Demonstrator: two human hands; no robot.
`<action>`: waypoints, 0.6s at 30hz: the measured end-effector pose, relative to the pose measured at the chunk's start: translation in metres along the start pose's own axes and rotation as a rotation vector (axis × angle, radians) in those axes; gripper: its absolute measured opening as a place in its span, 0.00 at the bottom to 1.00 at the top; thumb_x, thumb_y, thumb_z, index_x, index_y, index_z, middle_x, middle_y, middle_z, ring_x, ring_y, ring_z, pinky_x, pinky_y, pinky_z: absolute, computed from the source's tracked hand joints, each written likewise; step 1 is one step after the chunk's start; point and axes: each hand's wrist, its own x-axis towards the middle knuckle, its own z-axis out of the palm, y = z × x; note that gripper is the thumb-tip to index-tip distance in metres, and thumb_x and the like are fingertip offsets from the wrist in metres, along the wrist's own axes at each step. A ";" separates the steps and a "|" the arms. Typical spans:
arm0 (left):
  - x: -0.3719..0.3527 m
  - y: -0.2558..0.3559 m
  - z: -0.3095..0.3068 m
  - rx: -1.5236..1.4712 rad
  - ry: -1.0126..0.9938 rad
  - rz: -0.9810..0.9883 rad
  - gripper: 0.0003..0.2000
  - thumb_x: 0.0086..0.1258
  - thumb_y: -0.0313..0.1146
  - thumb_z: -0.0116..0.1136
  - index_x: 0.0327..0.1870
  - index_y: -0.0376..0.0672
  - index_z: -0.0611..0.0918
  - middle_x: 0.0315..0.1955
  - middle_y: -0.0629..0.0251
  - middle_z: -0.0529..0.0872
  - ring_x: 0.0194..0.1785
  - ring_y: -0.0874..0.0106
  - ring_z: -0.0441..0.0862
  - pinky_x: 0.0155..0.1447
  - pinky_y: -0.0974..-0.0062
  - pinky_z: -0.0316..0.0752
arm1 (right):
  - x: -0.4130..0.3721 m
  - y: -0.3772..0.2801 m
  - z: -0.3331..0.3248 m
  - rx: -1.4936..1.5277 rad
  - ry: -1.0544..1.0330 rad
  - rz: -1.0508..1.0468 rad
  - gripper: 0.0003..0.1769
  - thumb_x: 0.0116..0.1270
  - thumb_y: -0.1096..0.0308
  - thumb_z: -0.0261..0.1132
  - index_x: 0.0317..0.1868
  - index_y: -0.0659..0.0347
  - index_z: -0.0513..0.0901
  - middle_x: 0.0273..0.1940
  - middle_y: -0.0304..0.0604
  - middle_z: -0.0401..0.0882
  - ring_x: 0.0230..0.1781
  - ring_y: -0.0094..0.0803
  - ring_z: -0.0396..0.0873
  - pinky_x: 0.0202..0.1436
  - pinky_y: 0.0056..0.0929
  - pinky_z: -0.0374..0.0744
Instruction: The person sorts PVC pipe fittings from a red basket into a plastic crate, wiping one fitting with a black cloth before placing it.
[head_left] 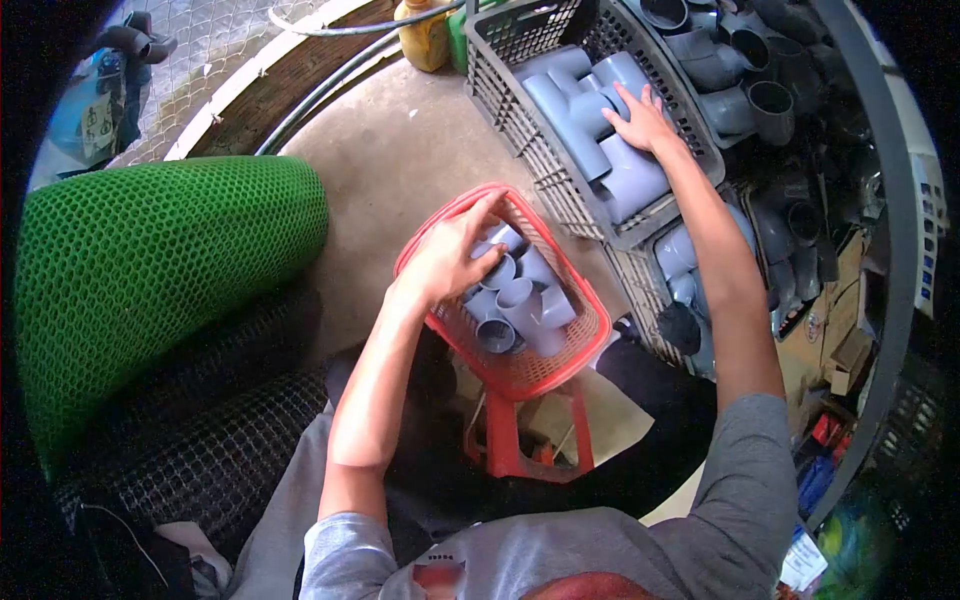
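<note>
My left hand [450, 258] reaches over the left rim of a red plastic basket [577, 372], its thumb and index finger apart above several grey pipe fittings. Among these a tee fitting [527, 312] lies with its round mouth facing up. Farther away on the right, my right hand [642, 122] rests with spread fingers on larger grey pipe tees [565, 125] in a dark grey crate [545, 185]. One tee [632, 178] lies just below that palm.
A red plastic stool [507, 435] stands below the basket. Green mesh rolls [170, 290] lie at left, with black mesh [215, 455] beneath. More crated fittings [735, 110] fill the right side. A yellow jug [425, 40] stands at the back near hoses [330, 80].
</note>
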 end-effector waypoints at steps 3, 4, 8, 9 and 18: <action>0.000 -0.014 0.002 0.177 -0.066 0.098 0.36 0.68 0.34 0.68 0.78 0.40 0.69 0.63 0.44 0.84 0.67 0.50 0.82 0.73 0.57 0.75 | -0.067 -0.040 -0.010 0.258 0.353 -0.373 0.31 0.73 0.54 0.68 0.72 0.58 0.77 0.71 0.62 0.75 0.75 0.59 0.70 0.78 0.61 0.68; 0.001 -0.019 0.002 0.180 -0.059 0.097 0.36 0.68 0.34 0.68 0.78 0.40 0.69 0.63 0.44 0.84 0.67 0.50 0.82 0.73 0.57 0.75 | -0.107 -0.068 -0.020 0.480 0.462 -0.402 0.21 0.73 0.63 0.68 0.63 0.61 0.83 0.62 0.59 0.83 0.65 0.55 0.81 0.70 0.51 0.77; -0.003 -0.030 0.007 0.239 -0.118 0.021 0.34 0.69 0.40 0.68 0.75 0.40 0.72 0.64 0.43 0.84 0.68 0.48 0.80 0.74 0.55 0.73 | -0.246 -0.134 0.005 0.746 0.230 -0.355 0.04 0.67 0.77 0.70 0.42 0.63 0.86 0.37 0.47 0.88 0.40 0.36 0.88 0.45 0.33 0.84; -0.001 -0.029 0.007 0.248 -0.132 0.006 0.34 0.69 0.40 0.68 0.75 0.40 0.73 0.63 0.43 0.84 0.69 0.48 0.80 0.74 0.55 0.73 | -0.265 -0.136 0.037 0.843 -0.105 -0.174 0.10 0.64 0.73 0.73 0.45 0.63 0.85 0.41 0.50 0.88 0.43 0.41 0.89 0.48 0.36 0.85; -0.006 -0.013 -0.007 0.171 -0.275 -0.192 0.37 0.71 0.36 0.69 0.81 0.46 0.68 0.73 0.51 0.78 0.76 0.56 0.75 0.79 0.62 0.70 | -0.327 -0.108 0.208 0.172 -0.495 -0.151 0.40 0.58 0.55 0.81 0.70 0.50 0.77 0.74 0.64 0.65 0.78 0.62 0.62 0.80 0.81 0.43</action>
